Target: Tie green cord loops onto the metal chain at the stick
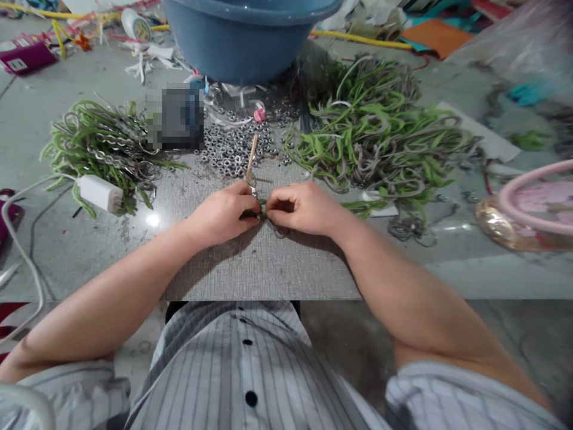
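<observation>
my left hand [224,214] and right hand [304,208] are pinching a green strand [263,209], risking a slip if either is loosening.

i wore a pale grey shirt [201,376] with thin, darker lengthwise stripes and round, dark buttons [251,399] down its front. its short, loose sleeves [76,391] matched, striped like the body, and left my forearms [134,292] bare, as were my left hand [226,214] and right hand [307,206].
</observation>
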Tool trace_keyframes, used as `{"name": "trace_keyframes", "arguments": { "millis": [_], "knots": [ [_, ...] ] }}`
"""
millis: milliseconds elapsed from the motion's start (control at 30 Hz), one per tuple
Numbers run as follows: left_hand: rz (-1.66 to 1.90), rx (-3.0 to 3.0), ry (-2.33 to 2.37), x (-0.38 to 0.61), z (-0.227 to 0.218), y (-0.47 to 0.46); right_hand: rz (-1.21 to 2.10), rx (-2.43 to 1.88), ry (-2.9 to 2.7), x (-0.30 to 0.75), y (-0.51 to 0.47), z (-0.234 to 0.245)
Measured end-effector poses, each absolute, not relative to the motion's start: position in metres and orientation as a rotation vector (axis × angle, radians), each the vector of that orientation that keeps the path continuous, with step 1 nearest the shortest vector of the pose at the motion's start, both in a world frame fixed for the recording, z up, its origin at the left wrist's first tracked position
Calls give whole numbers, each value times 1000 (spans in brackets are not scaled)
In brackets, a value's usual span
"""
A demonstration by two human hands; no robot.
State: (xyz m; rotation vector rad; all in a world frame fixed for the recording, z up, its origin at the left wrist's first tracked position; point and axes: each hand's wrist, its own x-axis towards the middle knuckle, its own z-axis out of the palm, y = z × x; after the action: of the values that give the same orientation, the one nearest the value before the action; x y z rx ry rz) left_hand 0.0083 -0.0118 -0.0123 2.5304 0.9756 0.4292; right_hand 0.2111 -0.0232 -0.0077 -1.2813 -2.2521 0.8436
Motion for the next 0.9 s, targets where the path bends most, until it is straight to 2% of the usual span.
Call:
{"name": "trace_keyframes", "arguments": {
  "millis": [133, 500, 767, 900],
  "knots": [
    [414, 2541, 992, 8, -12, -11, 842, -1368, -2111, 214, -21, -6],
    [333, 2523, 1034, 9, -8, -12, 306, -1768, -2008, 224, -9, -15],
    [317, 2503, 1056, 10, -6, -13, 317, -1861, -2188, 220, -14, -10],
    [328, 2495, 1048, 10, -6, -13, 382, -1658, -2277, 223, -16, -3]
  ]
}}
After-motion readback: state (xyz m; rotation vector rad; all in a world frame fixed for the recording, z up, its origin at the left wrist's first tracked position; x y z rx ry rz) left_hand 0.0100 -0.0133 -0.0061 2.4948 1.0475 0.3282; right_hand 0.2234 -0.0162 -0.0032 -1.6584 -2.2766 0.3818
